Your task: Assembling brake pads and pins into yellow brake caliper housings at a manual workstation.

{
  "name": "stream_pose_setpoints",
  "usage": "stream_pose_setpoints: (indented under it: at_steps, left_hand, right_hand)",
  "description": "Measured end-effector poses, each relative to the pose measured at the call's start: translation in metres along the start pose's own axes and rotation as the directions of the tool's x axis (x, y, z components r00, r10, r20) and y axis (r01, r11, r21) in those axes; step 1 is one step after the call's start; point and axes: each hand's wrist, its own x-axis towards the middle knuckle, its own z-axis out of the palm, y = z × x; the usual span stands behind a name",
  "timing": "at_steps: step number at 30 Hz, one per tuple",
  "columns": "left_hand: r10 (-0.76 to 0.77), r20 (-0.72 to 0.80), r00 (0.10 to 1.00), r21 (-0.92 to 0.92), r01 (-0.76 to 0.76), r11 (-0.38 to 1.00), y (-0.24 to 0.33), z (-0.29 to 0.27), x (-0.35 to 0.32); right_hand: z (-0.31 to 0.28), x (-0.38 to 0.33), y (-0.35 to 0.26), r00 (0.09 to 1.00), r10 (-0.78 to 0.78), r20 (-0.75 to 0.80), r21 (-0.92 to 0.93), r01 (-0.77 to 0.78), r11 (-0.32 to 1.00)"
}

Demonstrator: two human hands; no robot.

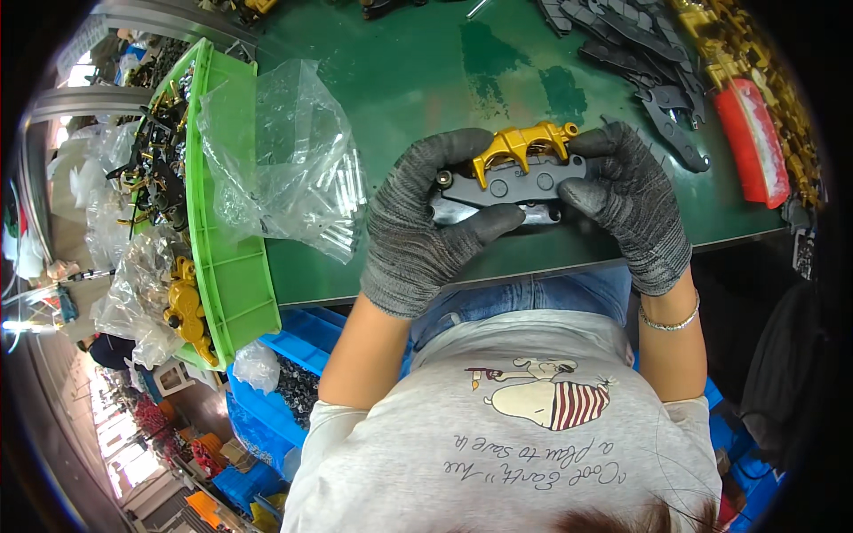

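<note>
Between my two gloved hands is a gold brake caliper (526, 144) with dark grey brake pads (520, 185) set against it, held just above the near part of the green table. My left hand (428, 209) wraps its left end, thumb along the lower edge of the pads. My right hand (626, 200) grips the right end, thumb pressing on the pad face. A shiny metal strip shows below the pads. The fingers behind the caliper are partly hidden.
A clear plastic bag of silvery pins (342, 204) lies left, beside a green crate (233, 258) of parts. Loose brake pads (653, 67) are heaped at the far right. A red-and-white container (753, 142) stands near gold calipers (782, 98). Blue bins (306, 333) sit below the table edge.
</note>
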Motion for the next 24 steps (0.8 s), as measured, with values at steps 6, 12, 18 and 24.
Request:
stream_pose_setpoints:
  at_steps: [6, 12, 18, 24]
  left_hand:
    - [0.02, 0.28, 0.96, 0.649, -0.205, 0.733, 0.04, -0.002, 0.028]
    - [-0.026, 0.411, 0.911, 0.749, -0.322, 0.58, 0.048, 0.01, 0.044]
    - [-0.244, 0.397, 0.884, 0.873, -0.282, 0.398, 0.055, 0.028, 0.055]
    - [-0.333, 0.387, 0.86, 0.886, -0.247, 0.392, 0.06, 0.035, 0.062]
  right_hand:
    - [-0.007, 0.006, -0.004, 0.994, 0.107, 0.024, 0.001, -0.107, 0.994]
    - [-0.003, 0.01, -0.004, 0.994, 0.105, -0.01, 0.026, -0.105, 0.994]
    - [-0.003, 0.018, 0.004, 0.966, -0.249, -0.065, -0.084, 0.244, 0.966]
    - [-0.011, 0.019, -0.018, 0.96, -0.278, 0.033, -0.499, 0.257, 0.828]
